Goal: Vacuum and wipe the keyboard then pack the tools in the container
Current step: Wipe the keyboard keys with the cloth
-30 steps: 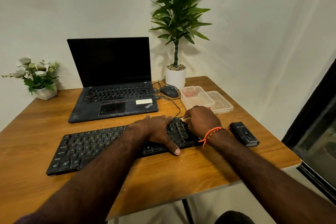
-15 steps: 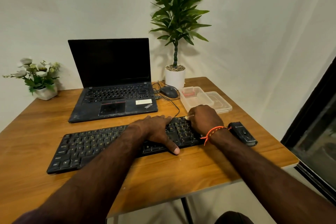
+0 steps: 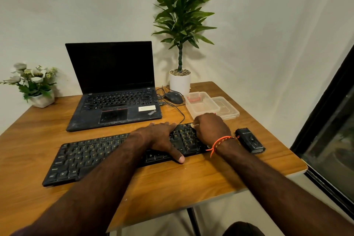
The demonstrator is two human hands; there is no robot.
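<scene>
A black keyboard (image 3: 88, 157) lies across the front of the wooden table (image 3: 172, 182). My left hand (image 3: 161, 138) rests flat on its right half, thumb at the front edge. My right hand (image 3: 210, 128) is curled over the keyboard's far right end, pinching a small whitish wipe (image 3: 192, 125) that only peeks out at the fingers. A small black handheld vacuum (image 3: 250, 140) lies on the table just right of my right wrist. A clear plastic container (image 3: 201, 104) holding a red item stands behind my right hand, its lid (image 3: 227, 110) beside it.
An open black laptop (image 3: 113, 90) sits behind the keyboard, with a wired mouse (image 3: 173, 97) to its right. A tall potted plant (image 3: 180, 80) stands at the back, a small flower pot (image 3: 41, 99) at the far left. The table edge drops off right.
My right hand has shifted slightly away from me along the keyboard's right end with the wipe. My left hand has stayed put.
</scene>
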